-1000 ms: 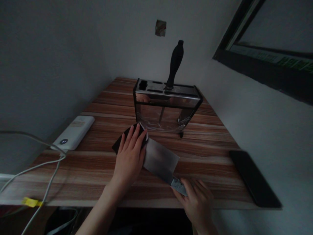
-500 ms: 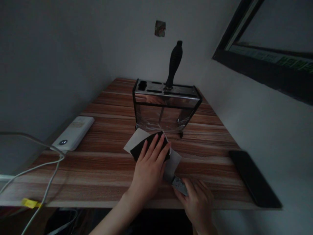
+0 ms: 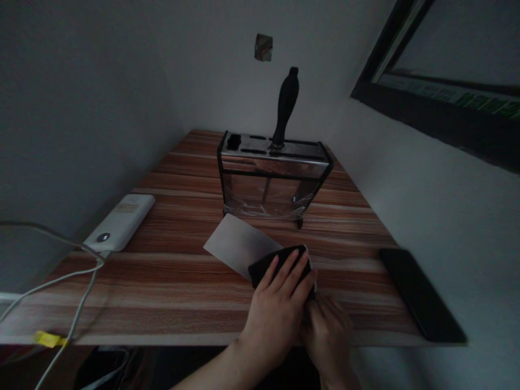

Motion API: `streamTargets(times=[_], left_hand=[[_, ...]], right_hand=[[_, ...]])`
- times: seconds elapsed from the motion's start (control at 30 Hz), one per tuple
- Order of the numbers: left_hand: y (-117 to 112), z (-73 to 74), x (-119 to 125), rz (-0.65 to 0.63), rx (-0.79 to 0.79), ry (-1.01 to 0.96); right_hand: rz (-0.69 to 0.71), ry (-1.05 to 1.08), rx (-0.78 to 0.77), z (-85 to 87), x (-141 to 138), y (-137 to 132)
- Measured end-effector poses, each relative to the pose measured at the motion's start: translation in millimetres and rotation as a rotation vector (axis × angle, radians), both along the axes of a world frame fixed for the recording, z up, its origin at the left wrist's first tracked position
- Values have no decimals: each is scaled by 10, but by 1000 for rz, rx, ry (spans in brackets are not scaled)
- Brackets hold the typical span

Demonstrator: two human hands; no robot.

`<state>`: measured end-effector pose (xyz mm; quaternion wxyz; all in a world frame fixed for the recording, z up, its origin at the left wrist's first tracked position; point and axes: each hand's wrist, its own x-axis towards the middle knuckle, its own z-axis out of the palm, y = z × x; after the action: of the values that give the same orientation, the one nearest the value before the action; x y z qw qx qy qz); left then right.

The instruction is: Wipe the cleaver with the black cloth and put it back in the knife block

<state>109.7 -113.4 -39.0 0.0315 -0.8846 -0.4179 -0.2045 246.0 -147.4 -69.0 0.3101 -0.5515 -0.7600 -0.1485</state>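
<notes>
A broad cleaver blade lies flat on the wooden table. My left hand presses a dark cloth onto the blade's near end, fingers stretched flat over the cloth. My right hand sits just right of it, closed round the cleaver's handle, which is hidden under both hands. Behind stands a metal and glass knife block with one black-handled knife upright in a slot.
A white power bank with cables lies at the left edge. A black phone lies flat at the right near the wall. Walls close in on the left, back and right.
My left hand has slid the dark cloth along the blade from its far tip toward the handle end, uncovering the far part of the blade. My right hand has stayed put.
</notes>
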Motion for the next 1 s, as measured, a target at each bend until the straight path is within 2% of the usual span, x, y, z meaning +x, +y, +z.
streamTargets(times=[0.23,0.43,0.77,1.0], left_hand=[[51,1,-25,-8,-29,-3],[134,42,-127,47,-79,-39],[151,83,-177,28,-122,-55],[210,124,-221,68,-119,-91]], right_hand=[[-5,-16,-31,36,-10,1],[43,23,-101,54,-16,-2],[30,26,-89,59,-26,0],[36,23,-95,69,-27,0]])
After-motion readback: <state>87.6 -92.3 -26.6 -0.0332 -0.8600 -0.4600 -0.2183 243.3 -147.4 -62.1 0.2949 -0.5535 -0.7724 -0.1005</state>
